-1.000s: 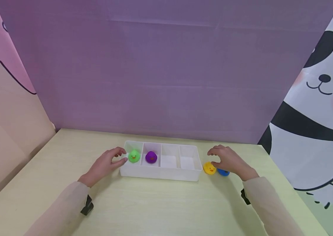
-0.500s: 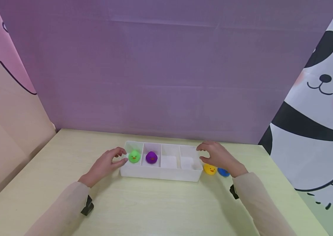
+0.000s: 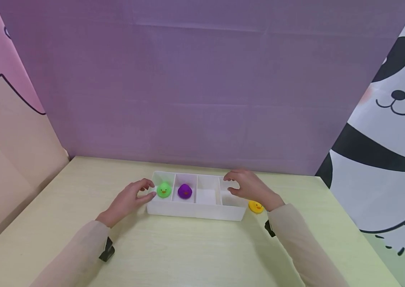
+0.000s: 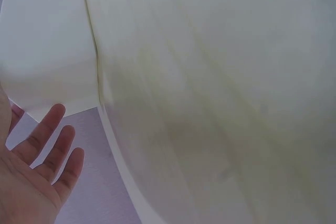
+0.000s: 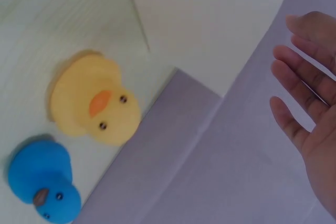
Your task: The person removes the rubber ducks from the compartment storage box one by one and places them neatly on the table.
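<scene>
Right hand (image 3: 252,186) spread loosely over tray (image 3: 195,211); left hand (image 3: 127,198) likewise, perhaps touching its end.

No text, label or number can be read anywhere.

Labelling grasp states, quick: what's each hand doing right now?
Left hand: open, holding nothing, at the left end of the white box.
Right hand: open, holding nothing, over the box's right end.
</scene>
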Action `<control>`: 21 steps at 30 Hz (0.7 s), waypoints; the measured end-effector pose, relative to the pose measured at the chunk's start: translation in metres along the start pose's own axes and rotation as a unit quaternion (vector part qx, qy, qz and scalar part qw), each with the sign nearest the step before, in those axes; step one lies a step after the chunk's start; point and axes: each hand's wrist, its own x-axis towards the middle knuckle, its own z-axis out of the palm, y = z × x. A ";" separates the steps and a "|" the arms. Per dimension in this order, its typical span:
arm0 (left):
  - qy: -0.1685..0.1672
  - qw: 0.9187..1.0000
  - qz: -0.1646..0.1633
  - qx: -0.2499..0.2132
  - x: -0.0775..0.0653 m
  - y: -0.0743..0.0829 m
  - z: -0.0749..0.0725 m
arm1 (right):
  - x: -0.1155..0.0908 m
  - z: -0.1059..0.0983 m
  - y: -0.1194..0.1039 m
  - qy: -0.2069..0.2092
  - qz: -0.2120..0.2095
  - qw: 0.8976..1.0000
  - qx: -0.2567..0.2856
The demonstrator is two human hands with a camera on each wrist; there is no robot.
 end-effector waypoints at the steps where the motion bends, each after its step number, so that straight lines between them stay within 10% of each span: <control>1: 0.000 1.000 0.000 0.000 0.000 0.000 0.000 | 0.002 0.001 -0.001 -0.001 -0.001 1.000 0.002; 21: 0.001 1.000 -0.004 0.002 -0.001 -0.001 0.001 | 0.049 0.029 -0.033 0.016 -0.062 0.998 0.008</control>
